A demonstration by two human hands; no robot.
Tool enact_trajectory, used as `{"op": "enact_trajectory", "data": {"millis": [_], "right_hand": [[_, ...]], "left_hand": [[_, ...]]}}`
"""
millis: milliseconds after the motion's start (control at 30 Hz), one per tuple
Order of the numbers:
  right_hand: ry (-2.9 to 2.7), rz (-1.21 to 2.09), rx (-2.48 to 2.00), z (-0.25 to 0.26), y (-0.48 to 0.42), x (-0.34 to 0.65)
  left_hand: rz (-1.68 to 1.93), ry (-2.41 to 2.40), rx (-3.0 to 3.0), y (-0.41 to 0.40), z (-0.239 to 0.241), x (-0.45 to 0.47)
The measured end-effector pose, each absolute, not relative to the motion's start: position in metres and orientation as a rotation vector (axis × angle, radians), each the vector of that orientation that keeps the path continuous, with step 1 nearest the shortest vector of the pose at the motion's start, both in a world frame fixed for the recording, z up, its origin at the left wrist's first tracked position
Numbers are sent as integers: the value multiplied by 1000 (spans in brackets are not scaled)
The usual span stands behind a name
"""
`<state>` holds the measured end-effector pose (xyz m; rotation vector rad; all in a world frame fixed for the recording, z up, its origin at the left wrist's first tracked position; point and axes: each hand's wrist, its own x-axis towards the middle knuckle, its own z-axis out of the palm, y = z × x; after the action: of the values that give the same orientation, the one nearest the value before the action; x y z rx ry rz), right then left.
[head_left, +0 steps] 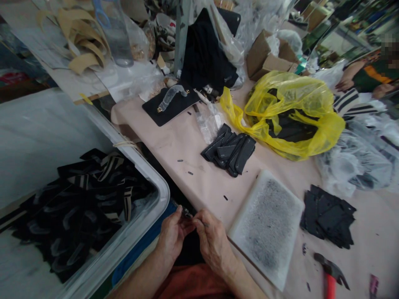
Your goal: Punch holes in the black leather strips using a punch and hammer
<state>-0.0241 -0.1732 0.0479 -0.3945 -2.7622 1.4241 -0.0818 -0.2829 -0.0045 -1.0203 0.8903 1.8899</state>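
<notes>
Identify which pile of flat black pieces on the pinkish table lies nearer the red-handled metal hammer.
The right-hand pile, beside the speckled white rectangular slab and just beyond the hammer; the other pile lies beside the translucent yellow plastic bag.

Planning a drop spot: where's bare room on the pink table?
Mostly bare: the table strip between black pad and white slab, left of the dark strips; a few small dark bits lie there. Also right of the flat black pieces, below the clear plastic bags. Crowded: the back, around the yellow bag.
</notes>
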Motion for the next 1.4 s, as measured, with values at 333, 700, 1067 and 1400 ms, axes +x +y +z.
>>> {"op": "enact_trajectory", "data": {"millis": [333, 700, 1067, 1400], "right_hand": [[-2544, 1405, -267, 46, -176, -8], [-2545, 1399, -340, 43, -177, -11], [-2516, 1416, -407, 36, -174, 0], [-2467, 1365, -387, 29, -173, 14]], "left_hand": [[1984, 704, -1123, -275, 7, -78], [2011, 771, -1020, -273, 10, -73], [2048, 927, -834, -269, 15, -66], [2032, 1005, -780, -267, 11, -60]]}}
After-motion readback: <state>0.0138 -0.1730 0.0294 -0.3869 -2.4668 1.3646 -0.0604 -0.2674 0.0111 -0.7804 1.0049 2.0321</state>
